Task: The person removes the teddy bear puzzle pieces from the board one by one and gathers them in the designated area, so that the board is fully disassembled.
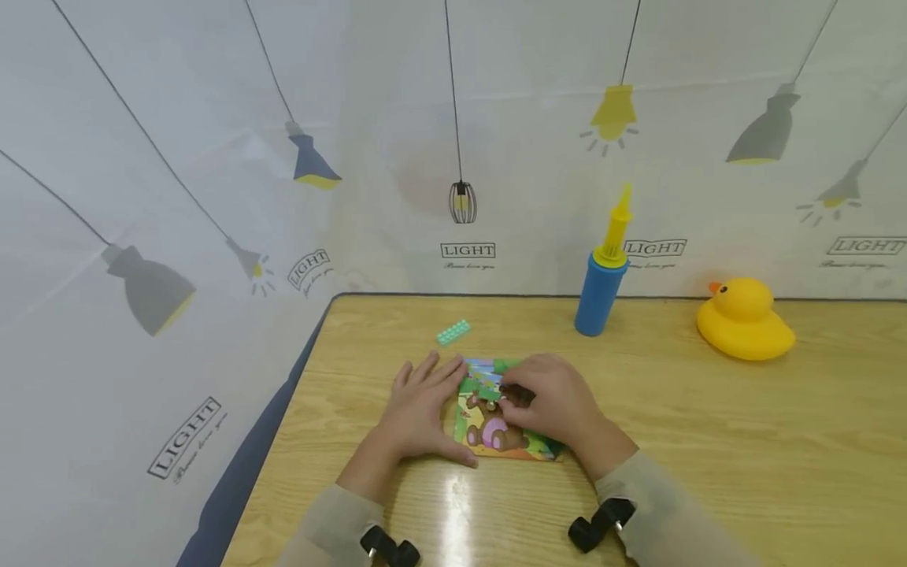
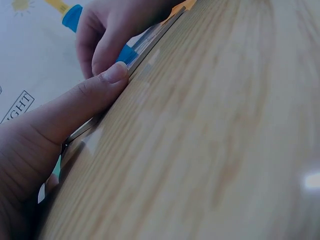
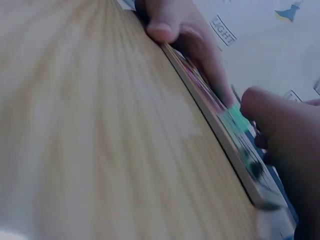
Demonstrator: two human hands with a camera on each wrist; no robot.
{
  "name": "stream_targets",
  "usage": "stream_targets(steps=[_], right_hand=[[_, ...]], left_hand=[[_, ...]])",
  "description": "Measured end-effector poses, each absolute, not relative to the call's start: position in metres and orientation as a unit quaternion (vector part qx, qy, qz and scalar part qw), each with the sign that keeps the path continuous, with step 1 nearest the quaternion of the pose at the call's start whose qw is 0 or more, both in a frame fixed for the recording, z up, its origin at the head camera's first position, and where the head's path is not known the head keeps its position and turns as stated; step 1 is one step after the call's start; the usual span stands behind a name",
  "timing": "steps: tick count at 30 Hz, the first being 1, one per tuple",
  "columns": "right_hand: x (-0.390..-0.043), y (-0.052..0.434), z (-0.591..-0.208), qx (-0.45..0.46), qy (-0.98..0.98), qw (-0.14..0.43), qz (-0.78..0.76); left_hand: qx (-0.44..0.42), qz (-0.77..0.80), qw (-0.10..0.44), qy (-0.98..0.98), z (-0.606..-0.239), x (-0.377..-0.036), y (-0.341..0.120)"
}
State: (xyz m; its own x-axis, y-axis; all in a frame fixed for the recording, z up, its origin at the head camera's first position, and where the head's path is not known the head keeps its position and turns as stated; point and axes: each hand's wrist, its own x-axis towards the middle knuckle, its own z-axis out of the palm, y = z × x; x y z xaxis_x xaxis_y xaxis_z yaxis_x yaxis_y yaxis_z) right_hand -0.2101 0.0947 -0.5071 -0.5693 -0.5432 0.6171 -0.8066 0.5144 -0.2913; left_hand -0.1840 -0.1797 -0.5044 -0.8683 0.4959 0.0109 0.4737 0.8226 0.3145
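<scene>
A small picture puzzle board (image 1: 496,431) with a brown bear lies flat on the wooden table (image 1: 708,449). My left hand (image 1: 421,403) rests flat against the board's left side, fingers straight, its thumb (image 2: 80,102) pressed along the near edge. My right hand (image 1: 553,400) lies on top of the board with fingers curled, the tips pinching a dark brown puzzle piece (image 1: 517,394) over the bear. In the wrist views the board shows only as a thin edge (image 3: 220,131) between the left hand (image 3: 172,25) and the right hand (image 3: 285,125).
A mint green toy brick (image 1: 453,331) lies just behind the board. A blue and yellow hand pump (image 1: 604,279) stands at the back, with a yellow rubber duck (image 1: 744,319) to its right. The table's left edge (image 1: 301,370) drops off beside my left hand; a printed cloth backdrop hangs behind.
</scene>
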Motion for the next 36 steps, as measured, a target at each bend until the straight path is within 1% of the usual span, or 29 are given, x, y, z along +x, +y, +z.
stream_targets(steps=[5, 12, 17, 26, 36], right_hand=[[-0.211, 0.133, -0.509, 0.421, -0.819, 0.231, 0.313], [-0.213, 0.185, -0.512, 0.379, -0.841, 0.237, 0.306], [-0.22, 0.208, -0.512, 0.337, -0.867, 0.233, 0.283], [-0.23, 0.22, -0.511, 0.335, -0.869, 0.239, 0.275], [-0.232, 0.216, -0.51, 0.342, -0.869, 0.21, 0.289]], left_hand=[[0.256, 0.151, 0.04, 0.954, -0.504, -0.184, -0.176], [0.252, 0.148, 0.043, 0.955, -0.501, -0.183, -0.177], [0.252, 0.158, 0.041, 0.954, -0.501, -0.183, -0.178], [0.252, 0.162, 0.04, 0.953, -0.504, -0.182, -0.177], [0.248, 0.161, 0.041, 0.954, -0.503, -0.183, -0.179]])
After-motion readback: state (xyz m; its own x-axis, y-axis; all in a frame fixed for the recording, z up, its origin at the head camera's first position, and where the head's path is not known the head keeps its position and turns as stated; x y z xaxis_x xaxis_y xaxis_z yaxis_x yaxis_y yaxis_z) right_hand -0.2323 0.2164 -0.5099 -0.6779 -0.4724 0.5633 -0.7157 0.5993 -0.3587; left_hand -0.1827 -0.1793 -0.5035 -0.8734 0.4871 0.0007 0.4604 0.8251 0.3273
